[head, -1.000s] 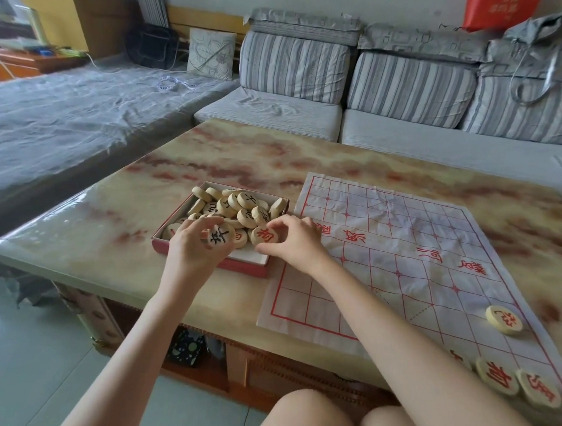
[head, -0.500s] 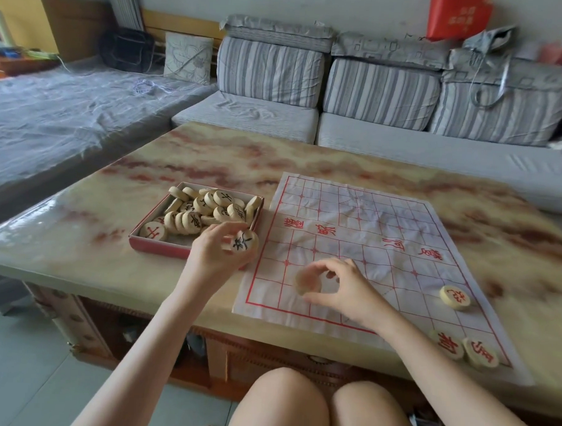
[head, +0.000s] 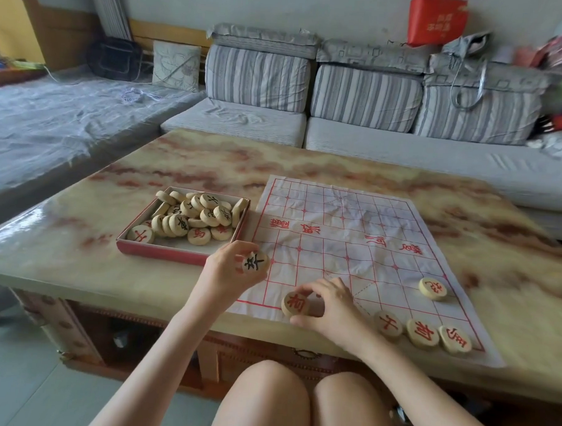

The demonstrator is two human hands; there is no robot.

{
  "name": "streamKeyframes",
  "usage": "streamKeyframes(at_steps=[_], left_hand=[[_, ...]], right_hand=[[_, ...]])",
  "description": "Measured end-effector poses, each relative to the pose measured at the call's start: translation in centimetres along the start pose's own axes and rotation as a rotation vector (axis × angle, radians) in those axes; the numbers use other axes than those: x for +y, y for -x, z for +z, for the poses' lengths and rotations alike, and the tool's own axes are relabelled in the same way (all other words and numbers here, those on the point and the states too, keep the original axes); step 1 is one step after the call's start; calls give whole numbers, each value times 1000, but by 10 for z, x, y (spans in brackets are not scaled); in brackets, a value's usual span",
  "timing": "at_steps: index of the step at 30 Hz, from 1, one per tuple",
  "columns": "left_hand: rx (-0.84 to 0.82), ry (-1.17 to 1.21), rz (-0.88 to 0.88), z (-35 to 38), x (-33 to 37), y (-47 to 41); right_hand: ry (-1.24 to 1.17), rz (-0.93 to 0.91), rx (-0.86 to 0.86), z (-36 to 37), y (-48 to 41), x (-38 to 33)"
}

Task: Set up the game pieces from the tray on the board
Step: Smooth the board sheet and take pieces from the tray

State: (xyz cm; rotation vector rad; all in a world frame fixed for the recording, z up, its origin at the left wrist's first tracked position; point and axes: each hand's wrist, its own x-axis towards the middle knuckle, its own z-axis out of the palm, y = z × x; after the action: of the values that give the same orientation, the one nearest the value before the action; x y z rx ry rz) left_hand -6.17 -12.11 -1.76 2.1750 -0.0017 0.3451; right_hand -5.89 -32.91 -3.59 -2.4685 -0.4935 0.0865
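A white paper board point(head: 342, 244) with a red grid lies on the marble table. Left of it stands a red tray point(head: 162, 251) holding several round wooden pieces. My left hand point(head: 228, 275) holds a black-lettered piece point(head: 255, 262) just off the board's near-left edge. My right hand point(head: 330, 306) grips a red-lettered piece point(head: 295, 304) resting at the board's near row. Three red-lettered pieces point(head: 422, 332) lie along the near right edge, and one more piece point(head: 433, 288) sits above them.
The marble table point(head: 211, 164) ends just in front of my knees point(head: 297, 397). A grey striped sofa point(head: 374, 120) runs behind it. A covered bed point(head: 52, 119) is at the left.
My right hand carried a red-lettered piece from the tray across to the board's near edge. My left hand lifted a black-lettered piece out of the tray and moved toward the board.
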Motion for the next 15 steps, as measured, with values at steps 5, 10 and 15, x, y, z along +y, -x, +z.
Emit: streamKeyframes(at_steps=[5,10,15], left_hand=[[8,-16,-12,-2,-6,-1],[-10,-9,-18,4,-9,-8],[-76,-57,19,24,2,-45]], right_hand=[[33,-21,15,9,-5,3],[13,-19,4,7,-5,6],[-170,21,36,-24,-14,15]])
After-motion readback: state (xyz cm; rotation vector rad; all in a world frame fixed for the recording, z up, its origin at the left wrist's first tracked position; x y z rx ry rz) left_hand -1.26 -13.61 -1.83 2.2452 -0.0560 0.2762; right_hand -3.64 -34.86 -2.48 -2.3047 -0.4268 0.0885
